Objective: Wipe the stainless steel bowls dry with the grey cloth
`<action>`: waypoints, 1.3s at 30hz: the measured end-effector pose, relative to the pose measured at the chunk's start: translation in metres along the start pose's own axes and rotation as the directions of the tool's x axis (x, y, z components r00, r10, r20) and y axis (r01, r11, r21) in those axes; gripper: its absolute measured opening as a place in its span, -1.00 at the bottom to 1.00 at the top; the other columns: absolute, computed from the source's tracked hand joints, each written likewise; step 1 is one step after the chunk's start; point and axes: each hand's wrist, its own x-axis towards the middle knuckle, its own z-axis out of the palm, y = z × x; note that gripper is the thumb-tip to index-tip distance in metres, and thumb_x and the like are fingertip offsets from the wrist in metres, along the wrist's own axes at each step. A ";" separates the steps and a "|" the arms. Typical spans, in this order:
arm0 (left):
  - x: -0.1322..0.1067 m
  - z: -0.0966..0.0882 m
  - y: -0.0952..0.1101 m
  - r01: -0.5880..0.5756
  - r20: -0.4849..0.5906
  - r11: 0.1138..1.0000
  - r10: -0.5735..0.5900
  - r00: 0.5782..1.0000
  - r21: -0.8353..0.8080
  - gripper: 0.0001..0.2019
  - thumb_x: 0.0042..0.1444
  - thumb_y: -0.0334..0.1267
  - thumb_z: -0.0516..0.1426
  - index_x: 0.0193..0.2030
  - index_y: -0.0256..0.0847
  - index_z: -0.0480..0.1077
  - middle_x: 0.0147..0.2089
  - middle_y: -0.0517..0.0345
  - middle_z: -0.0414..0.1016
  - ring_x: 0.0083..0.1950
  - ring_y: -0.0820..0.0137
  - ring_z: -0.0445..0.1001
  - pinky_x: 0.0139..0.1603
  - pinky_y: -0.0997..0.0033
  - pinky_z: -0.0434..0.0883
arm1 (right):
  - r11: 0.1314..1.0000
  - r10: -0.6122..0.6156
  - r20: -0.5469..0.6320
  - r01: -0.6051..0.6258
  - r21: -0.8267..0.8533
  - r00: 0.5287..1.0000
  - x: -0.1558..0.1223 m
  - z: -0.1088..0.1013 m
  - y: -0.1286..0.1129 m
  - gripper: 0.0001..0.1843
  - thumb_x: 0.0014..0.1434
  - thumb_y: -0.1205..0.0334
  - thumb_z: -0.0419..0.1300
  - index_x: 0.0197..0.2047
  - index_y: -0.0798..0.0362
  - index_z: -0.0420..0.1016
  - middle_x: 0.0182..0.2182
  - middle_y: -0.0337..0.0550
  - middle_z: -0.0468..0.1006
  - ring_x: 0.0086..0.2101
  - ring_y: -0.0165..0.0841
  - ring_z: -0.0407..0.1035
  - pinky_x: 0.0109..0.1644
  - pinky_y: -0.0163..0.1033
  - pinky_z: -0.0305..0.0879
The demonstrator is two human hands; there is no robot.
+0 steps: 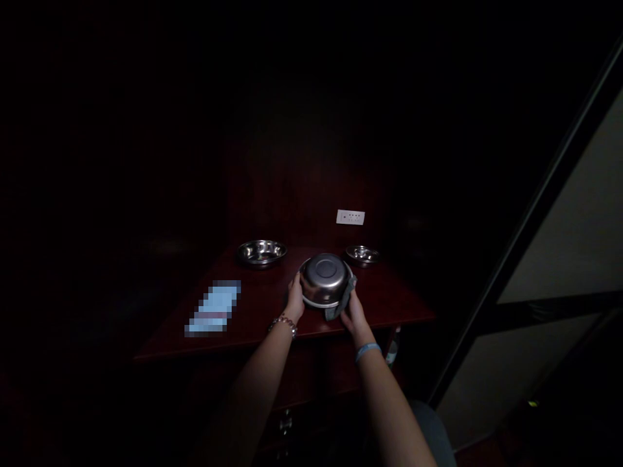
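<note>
Where dim light falls, dark red table under both hands, steel bowl.

Counter: dark red wood counter under my hands, its front edge nearest me.
Beyond my left grip: a wide steel bowl standing upright.
Beyond my right grip: a smaller steel dish.
Left of my left grip: a pale blue flat item, blurred.
</note>
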 end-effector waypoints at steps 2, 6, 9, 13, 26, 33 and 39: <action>0.000 0.000 0.001 0.026 -0.007 1.000 -0.026 1.000 -0.014 -0.71 0.19 -0.09 0.18 -0.12 -0.24 0.57 0.00 -0.02 0.66 0.11 0.24 0.57 0.28 0.18 0.37 | 1.000 -0.003 -0.007 0.003 -0.008 1.000 0.000 -0.002 0.001 -0.41 0.33 -0.25 0.02 0.09 0.02 0.56 0.12 -0.12 0.60 0.20 -0.28 0.42 0.42 0.01 0.13; -0.004 0.001 0.002 -0.001 0.031 1.000 0.001 1.000 0.016 -0.72 0.18 -0.10 0.18 -0.15 -0.26 0.58 -0.01 -0.05 0.66 0.12 0.19 0.56 0.30 0.15 0.35 | 1.000 -0.008 -0.044 0.007 -0.027 0.999 -0.001 -0.006 0.002 -0.39 0.31 -0.29 0.02 0.08 0.02 0.55 0.11 -0.09 0.61 0.22 -0.25 0.40 0.40 0.03 0.18; -0.008 0.002 0.003 -0.018 0.050 1.000 0.016 0.999 0.025 -0.73 0.16 -0.11 0.20 -0.15 -0.26 0.59 -0.03 -0.05 0.67 0.15 0.17 0.55 0.32 0.13 0.34 | 1.000 0.004 -0.027 -0.005 -0.029 1.000 -0.002 -0.006 0.000 -0.38 0.32 -0.28 -0.02 0.09 0.01 0.54 0.13 -0.07 0.59 0.24 -0.25 0.38 0.40 0.05 0.17; -0.009 0.003 0.002 -0.004 0.060 1.000 0.003 0.998 0.014 -0.73 0.18 -0.12 0.18 -0.12 -0.24 0.58 0.02 -0.04 0.66 0.19 0.18 0.53 0.34 0.13 0.32 | 0.999 0.039 -0.042 -0.039 -0.005 0.998 -0.004 -0.002 -0.003 -0.40 0.32 -0.26 -0.03 0.07 0.01 0.54 0.13 -0.08 0.59 0.23 -0.26 0.38 0.40 0.03 0.16; -0.010 0.005 0.003 0.002 0.104 0.998 -0.007 0.995 0.057 -0.68 0.16 -0.03 0.19 -0.09 -0.20 0.57 0.04 -0.03 0.65 0.23 0.11 0.50 0.37 0.05 0.29 | 0.998 0.052 -0.101 -0.050 0.022 0.993 -0.008 0.005 -0.013 -0.28 0.28 -0.35 -0.05 0.10 0.07 0.52 0.17 0.04 0.55 0.27 -0.22 0.34 0.38 0.07 0.16; -0.012 0.007 0.004 -0.003 0.155 1.000 -0.001 0.988 0.028 -0.63 0.18 -0.01 0.18 -0.05 -0.22 0.58 0.06 -0.02 0.64 0.22 0.12 0.51 0.36 0.09 0.31 | 0.997 0.053 -0.086 -0.048 0.059 0.995 -0.006 0.002 -0.010 -0.35 0.33 -0.30 -0.07 0.05 0.02 0.55 0.16 -0.03 0.56 0.24 -0.20 0.38 0.40 0.10 0.15; -0.013 0.006 0.005 -0.057 0.183 0.997 0.048 0.982 0.043 -0.59 0.11 0.02 0.25 -0.01 -0.20 0.58 0.13 -0.02 0.61 0.26 0.13 0.48 0.39 0.09 0.27 | 0.995 0.071 -0.095 -0.064 0.081 0.993 -0.005 0.001 -0.009 -0.35 0.34 -0.31 -0.08 0.06 0.00 0.54 0.18 -0.07 0.55 0.25 -0.24 0.36 0.38 0.05 0.20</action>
